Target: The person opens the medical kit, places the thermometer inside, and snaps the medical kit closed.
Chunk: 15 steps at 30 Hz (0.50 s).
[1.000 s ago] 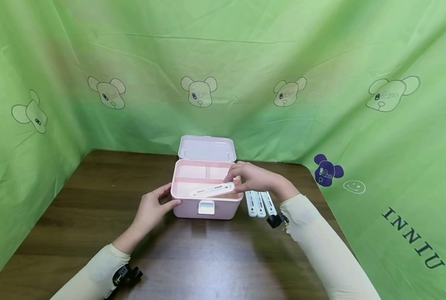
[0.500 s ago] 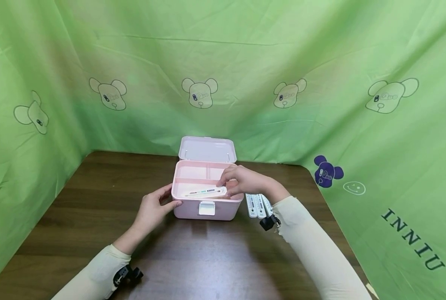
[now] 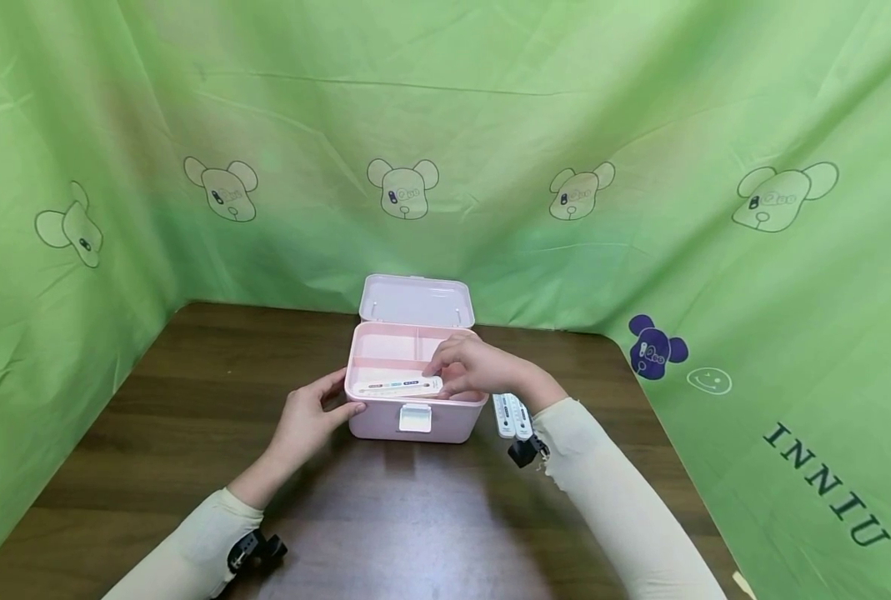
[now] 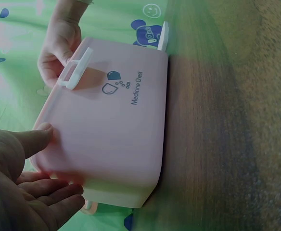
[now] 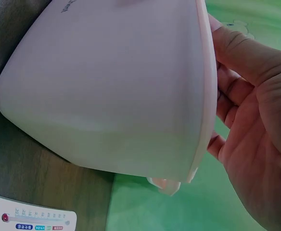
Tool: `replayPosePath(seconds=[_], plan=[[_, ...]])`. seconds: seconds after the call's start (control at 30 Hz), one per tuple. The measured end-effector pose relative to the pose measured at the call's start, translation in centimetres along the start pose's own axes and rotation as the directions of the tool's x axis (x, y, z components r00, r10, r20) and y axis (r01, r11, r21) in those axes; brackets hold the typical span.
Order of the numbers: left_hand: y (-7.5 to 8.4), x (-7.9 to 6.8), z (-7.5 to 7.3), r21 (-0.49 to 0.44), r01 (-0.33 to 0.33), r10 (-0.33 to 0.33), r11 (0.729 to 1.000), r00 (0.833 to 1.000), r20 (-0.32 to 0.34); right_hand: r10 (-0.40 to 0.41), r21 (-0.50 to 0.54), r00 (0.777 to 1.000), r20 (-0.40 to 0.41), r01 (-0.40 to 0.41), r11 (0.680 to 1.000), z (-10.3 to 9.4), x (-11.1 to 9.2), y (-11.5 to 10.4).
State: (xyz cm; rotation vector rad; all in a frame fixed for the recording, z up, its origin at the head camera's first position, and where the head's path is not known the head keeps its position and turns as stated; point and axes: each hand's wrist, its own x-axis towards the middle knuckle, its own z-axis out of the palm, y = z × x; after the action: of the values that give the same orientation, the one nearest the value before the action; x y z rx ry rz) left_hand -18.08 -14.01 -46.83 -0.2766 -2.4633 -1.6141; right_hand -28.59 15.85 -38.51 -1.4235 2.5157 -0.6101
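Observation:
A pink medicine chest, labelled on its front in the left wrist view, stands on the table with its lid tipped back. My left hand holds its front left corner, thumb on the front by the rim and fingers along the side. Inside the wide front compartment, my right hand pinches the right end of a flat white thermometer with coloured marks. That thermometer lies nearly level, pointing left. In the right wrist view the chest wall hides it and my fingertips.
Other white thermometers lie side by side on the brown table, right of the chest and partly under my right forearm. The raised lid stands behind the chest. A green printed curtain surrounds the table's back and sides.
My right hand has moved left and slightly down with the thermometer, which now lies flatter along the front compartment. My left hand stays at the chest's corner.

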Motion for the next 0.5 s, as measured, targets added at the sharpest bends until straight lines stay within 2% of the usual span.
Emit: replayPosePath(seconds=[0.5], plan=[[0.05, -0.07, 0.00, 0.011, 0.001, -0.001, 1.000, 1.000, -0.003, -0.006, -0.082, 1.000, 0.006, 0.006, 0.997, 0.70, -0.09, -0.26]])
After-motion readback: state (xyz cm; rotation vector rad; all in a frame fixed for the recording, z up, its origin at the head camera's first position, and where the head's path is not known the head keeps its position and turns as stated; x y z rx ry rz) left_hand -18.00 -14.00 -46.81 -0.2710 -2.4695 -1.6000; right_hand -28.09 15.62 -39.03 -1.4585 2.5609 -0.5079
